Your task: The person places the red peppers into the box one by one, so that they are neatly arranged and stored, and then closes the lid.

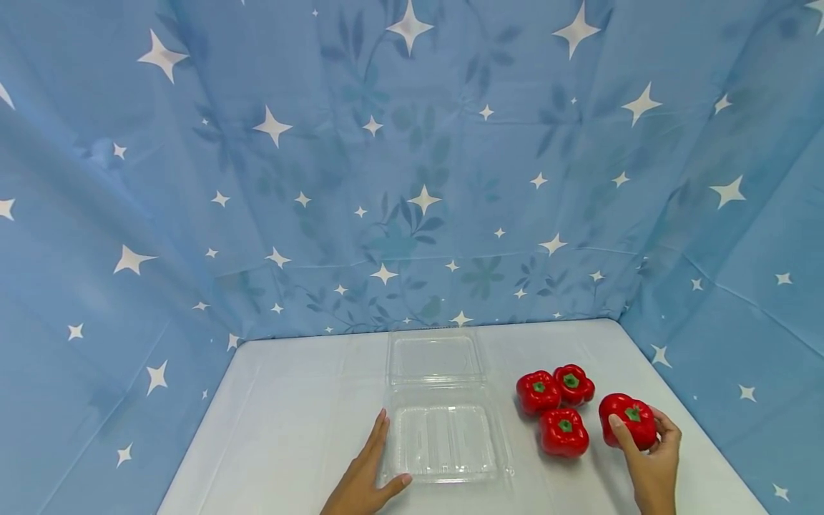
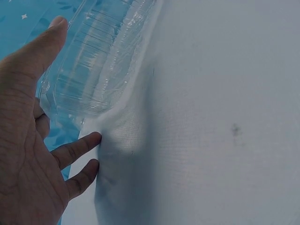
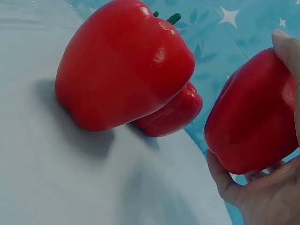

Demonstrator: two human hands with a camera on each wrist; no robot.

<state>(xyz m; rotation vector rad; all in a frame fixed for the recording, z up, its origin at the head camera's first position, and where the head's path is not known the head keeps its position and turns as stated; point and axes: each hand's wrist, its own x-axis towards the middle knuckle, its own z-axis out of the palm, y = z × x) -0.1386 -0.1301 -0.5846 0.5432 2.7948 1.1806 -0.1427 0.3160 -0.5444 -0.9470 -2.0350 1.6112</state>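
My right hand (image 1: 656, 465) grips a red bell pepper (image 1: 627, 420) with a green stem, thumb on the near side and fingers round the far side. In the right wrist view this held pepper (image 3: 255, 112) appears off the table, between thumb and fingers. Three more red bell peppers (image 1: 564, 432) stand close together just left of it. At the table's middle lies a clear plastic clamshell container (image 1: 444, 440), its lid (image 1: 435, 357) folded back away from me. Beside the container's left front corner is my left hand (image 1: 363, 476), fingers extended and thumb spread; whether it touches the container I cannot tell.
A white-covered table (image 1: 283, 429) bears everything. Blue curtains (image 1: 412, 179) with white stars and leaf prints rise behind it and along both sides.
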